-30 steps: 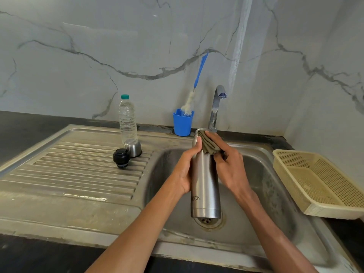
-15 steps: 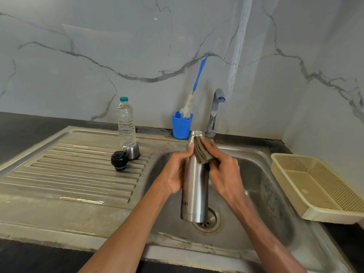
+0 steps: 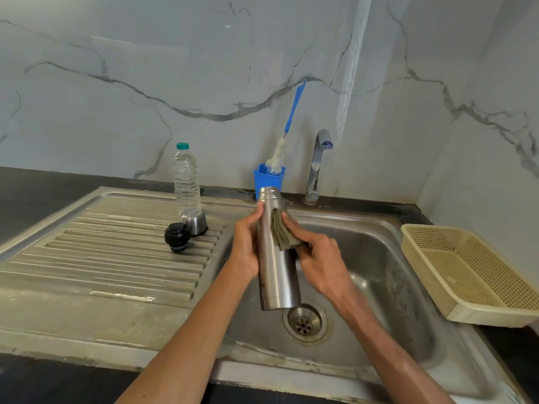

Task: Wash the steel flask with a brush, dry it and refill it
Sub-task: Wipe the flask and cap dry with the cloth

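Observation:
The steel flask (image 3: 277, 275) stands upright and open-mouthed over the sink basin (image 3: 379, 258), just left of the drain. My left hand (image 3: 246, 246) grips its upper body from the left. My right hand (image 3: 320, 258) presses a folded olive cloth (image 3: 281, 234) against the flask's right shoulder. The blue-handled bottle brush (image 3: 287, 132) leans in a blue cup (image 3: 267, 180) behind the flask. On the draining board lie the flask's black stopper (image 3: 176, 237) and steel cap (image 3: 194, 221), beside a clear plastic water bottle (image 3: 186, 179) with a green lid.
A chrome tap (image 3: 318, 164) rises behind the basin, with no water running. A beige perforated plastic basket (image 3: 472, 275) sits on the counter to the right. The ribbed draining board (image 3: 102, 263) spreads to the left. Marble wall tiles close off the back and right.
The cloth in my right hand has slid down from the flask's mouth to its shoulder, leaving the threaded neck bare. The flask has shifted slightly left.

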